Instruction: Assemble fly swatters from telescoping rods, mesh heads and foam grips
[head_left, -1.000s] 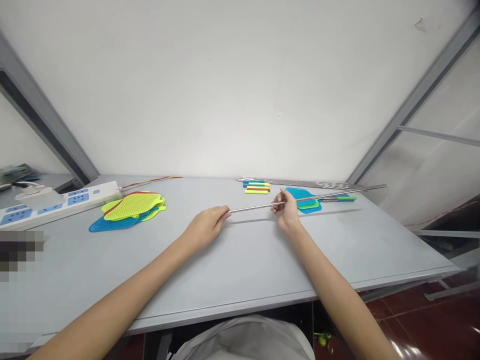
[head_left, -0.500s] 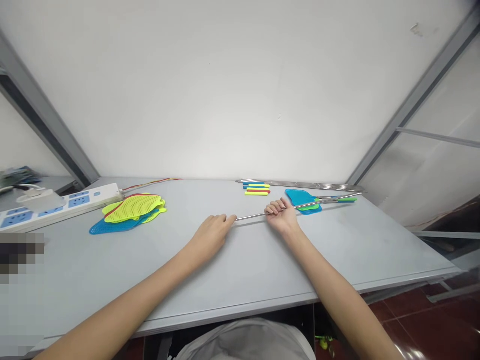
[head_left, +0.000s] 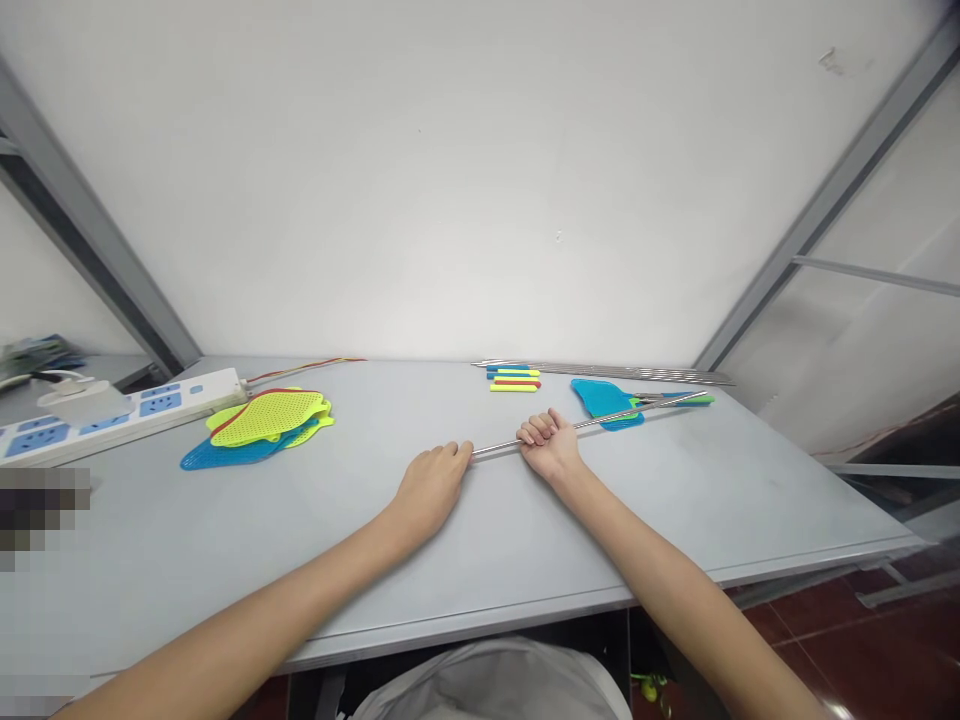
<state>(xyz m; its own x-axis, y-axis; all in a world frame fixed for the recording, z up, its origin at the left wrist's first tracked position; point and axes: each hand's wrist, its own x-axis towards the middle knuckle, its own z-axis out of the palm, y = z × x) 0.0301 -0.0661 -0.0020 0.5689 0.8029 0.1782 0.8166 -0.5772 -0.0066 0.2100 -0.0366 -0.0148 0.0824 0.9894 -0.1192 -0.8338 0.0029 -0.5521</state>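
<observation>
A thin metal rod [head_left: 643,410] slants over the table between my hands and up to the right. My left hand [head_left: 433,490] is closed at its left end, knuckles up; whatever else is inside those fingers is hidden. Farther along, my right hand [head_left: 550,447] wraps round the rod with its palm turned up. Behind the rod's right part lie fly swatters with a blue head [head_left: 596,397] and a green handle [head_left: 697,400]. Several blue, yellow and red handle tubes [head_left: 514,387] rest beyond my right hand.
A bundle of metal rods [head_left: 645,374] lies along the wall. To the left, yellow swatter heads [head_left: 266,415] overlap a blue one [head_left: 217,456], beside a white power strip [head_left: 195,400] with a plug in it. The grey table [head_left: 480,560] ends close to my body.
Both hands have shifted a little toward me with the rod, my right hand also leftward. The rod's far tip has moved left and slightly down.
</observation>
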